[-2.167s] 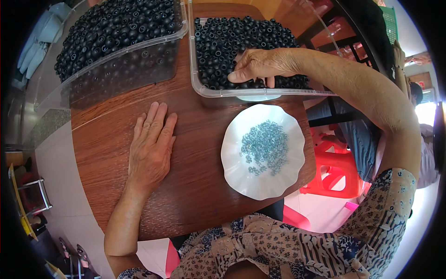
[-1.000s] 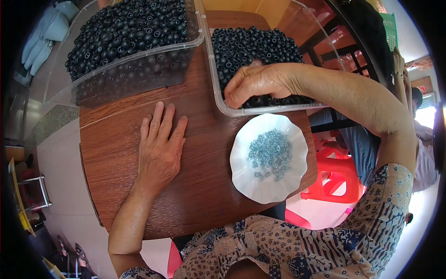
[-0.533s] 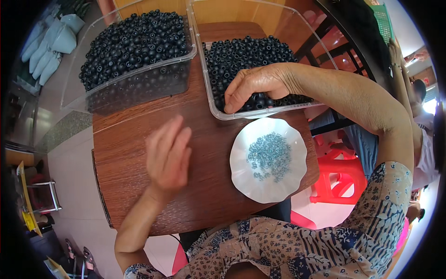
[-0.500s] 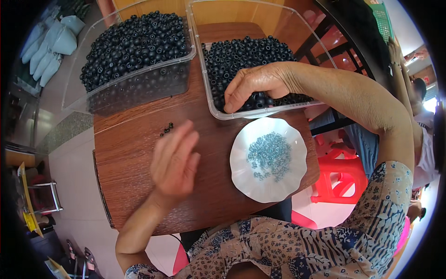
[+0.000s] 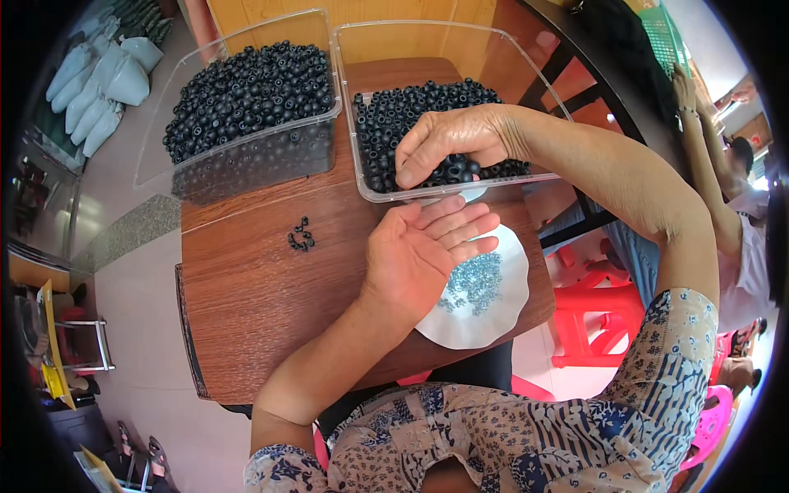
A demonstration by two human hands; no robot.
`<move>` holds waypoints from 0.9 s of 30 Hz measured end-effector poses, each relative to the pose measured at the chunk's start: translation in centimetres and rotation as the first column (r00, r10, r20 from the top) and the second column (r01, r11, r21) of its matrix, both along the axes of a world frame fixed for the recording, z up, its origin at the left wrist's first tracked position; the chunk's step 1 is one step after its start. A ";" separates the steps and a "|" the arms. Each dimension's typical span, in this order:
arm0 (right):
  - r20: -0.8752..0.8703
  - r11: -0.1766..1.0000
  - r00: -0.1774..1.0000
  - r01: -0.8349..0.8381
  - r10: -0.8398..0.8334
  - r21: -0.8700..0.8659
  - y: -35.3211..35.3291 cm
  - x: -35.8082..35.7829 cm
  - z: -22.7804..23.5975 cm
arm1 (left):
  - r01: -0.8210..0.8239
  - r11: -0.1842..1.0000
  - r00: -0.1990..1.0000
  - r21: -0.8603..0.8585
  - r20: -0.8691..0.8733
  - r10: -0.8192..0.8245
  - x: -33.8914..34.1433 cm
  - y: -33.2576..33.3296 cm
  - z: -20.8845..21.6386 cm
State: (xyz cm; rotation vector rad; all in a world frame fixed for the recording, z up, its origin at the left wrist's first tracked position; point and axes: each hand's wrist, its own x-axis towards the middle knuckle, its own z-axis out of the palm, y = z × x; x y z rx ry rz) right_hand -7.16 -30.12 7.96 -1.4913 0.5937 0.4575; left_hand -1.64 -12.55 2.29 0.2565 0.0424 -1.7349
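Note:
Palm up, with its fingers stretched out and nothing on it, my left hand hovers over the near left part of a white scalloped plate. Small clear-blue beads lie heaped on that plate, partly hidden by the hand. My right hand reaches into the right clear plastic bin, its fingers curled and pressed together just inside the front wall. Round black beads with holes fill the bottom of this bin. Whatever the right fingertips grip is hidden.
A second clear bin, heaped higher with black beads, stands at the left. A few small black pieces lie on the brown wooden table. A red plastic stool is at the right. Another person's arm shows at far right.
My left hand has swung right from above the loose black pieces to the plate and turned palm up. The right hand stays in the right bin. The view has shifted slightly.

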 end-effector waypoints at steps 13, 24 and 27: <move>0.025 0.992 1.000 0.016 -0.013 -0.122 1.6 -0.6 4.4 | -0.051 0.999 0.980 -0.015 -0.193 0.047 -1.0 -1.3 1.6; 0.163 0.957 0.986 0.021 0.028 -0.290 2.4 -1.3 4.6 | -0.063 0.998 0.997 -0.015 -0.055 0.062 -0.5 -2.0 0.9; 0.189 0.959 0.982 0.030 0.025 -0.281 2.4 -1.3 4.4 | -0.035 0.999 0.999 -0.023 -0.034 0.035 -0.4 -2.0 1.0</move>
